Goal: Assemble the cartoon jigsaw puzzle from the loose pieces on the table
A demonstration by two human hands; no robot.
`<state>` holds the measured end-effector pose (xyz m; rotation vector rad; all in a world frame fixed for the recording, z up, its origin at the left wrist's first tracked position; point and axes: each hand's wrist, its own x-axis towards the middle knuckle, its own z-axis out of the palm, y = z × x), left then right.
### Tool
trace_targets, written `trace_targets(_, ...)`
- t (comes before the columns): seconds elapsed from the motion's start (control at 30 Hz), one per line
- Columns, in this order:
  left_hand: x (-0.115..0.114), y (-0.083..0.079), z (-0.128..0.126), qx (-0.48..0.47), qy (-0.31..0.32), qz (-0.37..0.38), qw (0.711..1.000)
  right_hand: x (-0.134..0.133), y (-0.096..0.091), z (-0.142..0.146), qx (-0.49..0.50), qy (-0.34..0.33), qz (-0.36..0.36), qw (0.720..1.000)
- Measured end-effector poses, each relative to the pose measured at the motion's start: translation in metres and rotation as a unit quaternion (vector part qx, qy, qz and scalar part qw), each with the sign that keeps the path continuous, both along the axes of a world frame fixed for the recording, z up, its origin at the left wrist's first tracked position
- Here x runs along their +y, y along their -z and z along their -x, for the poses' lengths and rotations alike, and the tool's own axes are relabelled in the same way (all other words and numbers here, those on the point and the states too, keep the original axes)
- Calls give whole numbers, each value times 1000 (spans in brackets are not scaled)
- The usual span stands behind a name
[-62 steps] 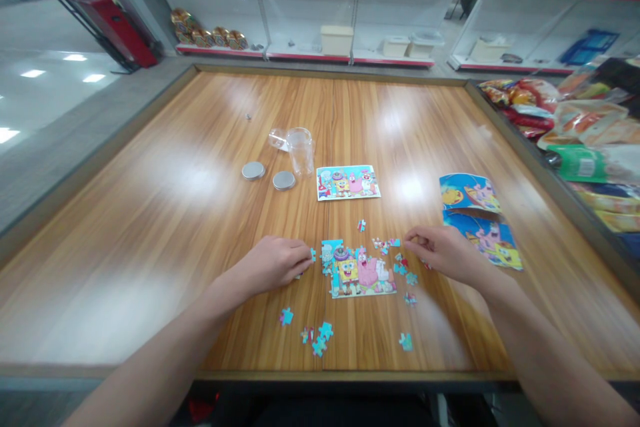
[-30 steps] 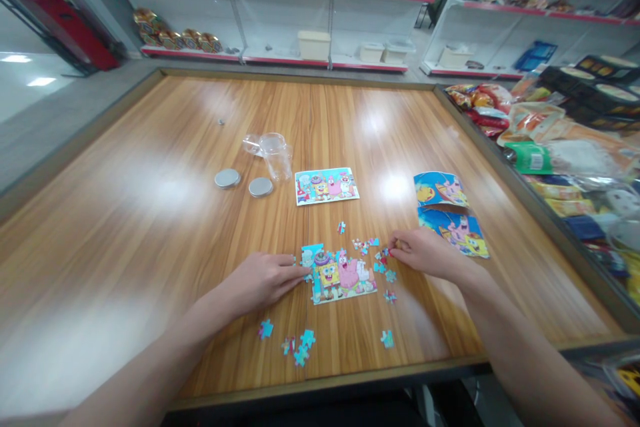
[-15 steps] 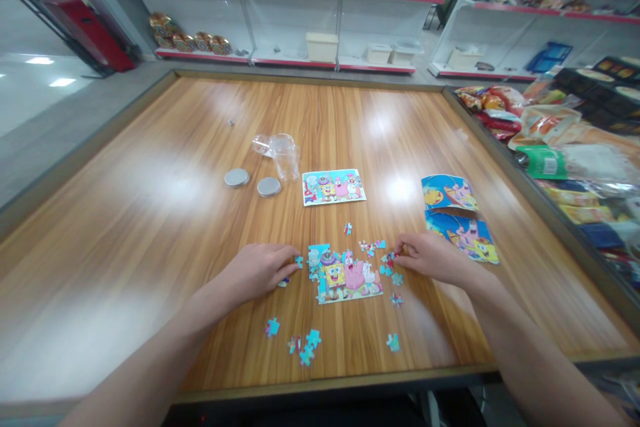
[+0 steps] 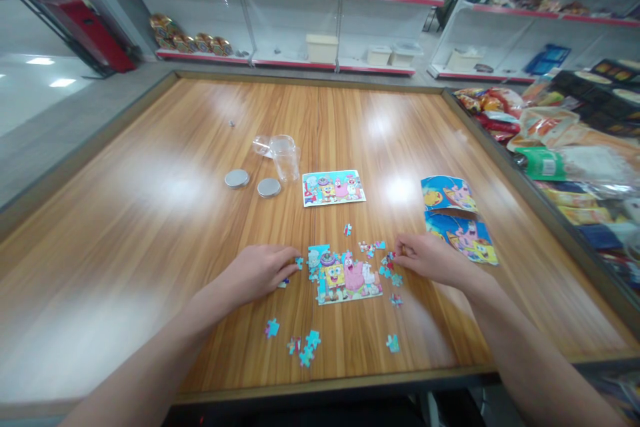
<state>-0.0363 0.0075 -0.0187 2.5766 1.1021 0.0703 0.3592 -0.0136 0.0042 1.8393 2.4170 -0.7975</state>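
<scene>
A partly joined jigsaw puzzle (image 4: pixel 345 278) with cartoon figures lies flat between my hands. My left hand (image 4: pixel 263 267) is closed at its left side, with a blue puzzle piece (image 4: pixel 299 263) at the fingertips; another piece lies partly hidden under these fingers. On the other side, my right hand (image 4: pixel 420 255) is pinched on a reddish puzzle piece (image 4: pixel 391 257) beside a small group of loose pieces. Other loose pieces (image 4: pixel 307 347) lie nearer the table's front edge. Above the puzzle rests a picture card (image 4: pixel 334 188) showing the same scene.
Clear plastic cups (image 4: pixel 285 157) and two silver lids (image 4: pixel 269 187) stand left of the card. A blue cartoon-printed packet (image 4: pixel 465 237) lies beyond my right hand. Packaged goods (image 4: pixel 560 163) fill the area along the table's right edge. Shelves (image 4: pixel 285 20) stand behind.
</scene>
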Motion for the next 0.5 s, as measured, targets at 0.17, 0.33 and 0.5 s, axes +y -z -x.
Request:
trace_targets(0.17,0,-1,0,-7,3,-6,1000,0,0,0,1,0,-4,1000)
trace_targets(0.33,-1,-2,-1,-5,3,-5,1000,0,-2,1,-1,-3,-3,1000)
trace_targets(0.5,-1,-1,0,-5,5,-6,1000,-1,-6,3,2,-12,-7,1000)
